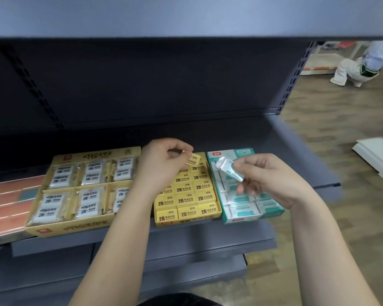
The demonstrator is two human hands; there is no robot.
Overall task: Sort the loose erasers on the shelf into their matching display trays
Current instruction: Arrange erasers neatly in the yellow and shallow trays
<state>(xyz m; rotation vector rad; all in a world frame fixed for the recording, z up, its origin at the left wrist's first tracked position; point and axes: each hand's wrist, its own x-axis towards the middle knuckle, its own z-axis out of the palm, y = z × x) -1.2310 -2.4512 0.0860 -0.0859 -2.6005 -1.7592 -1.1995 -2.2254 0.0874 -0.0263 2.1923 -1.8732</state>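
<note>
Erasers in both hands, mid-frame
My left hand (161, 164) pinches one yellow eraser (194, 160) over the yellow tray (186, 221); right hand (268, 180) has its fingers curled round one teal-wrapped eraser (228, 170) above the teal tray (243, 219). Light and firm I'd guess, wrapper looks slick, so pinch the long sides. Three trays total.

On shelf (285, 151), side by side: big tray (75, 227) left, small tray (186, 220) middle, third tray (241, 219) right.
</note>
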